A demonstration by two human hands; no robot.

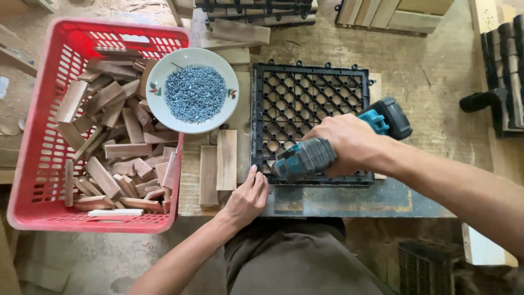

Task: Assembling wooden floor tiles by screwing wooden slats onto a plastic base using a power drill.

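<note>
**Drill pressed to a black grid tile at the counter's near edge**

The black plastic grid tile (311,104) lies flat on the counter (431,71), its near edge close to the person's lap. The right hand (349,143) is wrapped tight around a teal and grey cordless drill (305,158), whose nose points down and left into the tile's near-left corner, while the battery end sticks out past the knuckles toward the right. The left hand (248,196) rests just beside that corner with its fingers stretched flat and the fingertips touching the tile's frame; it grips nothing.

Just left of the tile, two short wooden slats (218,164) lie side by side on the counter, standing lengthwise away from the person. Beyond them sits a white bowl (158,82) heaped with small silver screws (195,93), its rim partly over the edge of a red plastic basket (33,136). The basket is packed with cut wooden blocks (114,147) lying every which way.

Farther back on the counter, more wooden boards (240,31) and another black grid piece (256,8) are stacked near the top edge. At the far right stands a dark slatted assembly (502,71).
</note>
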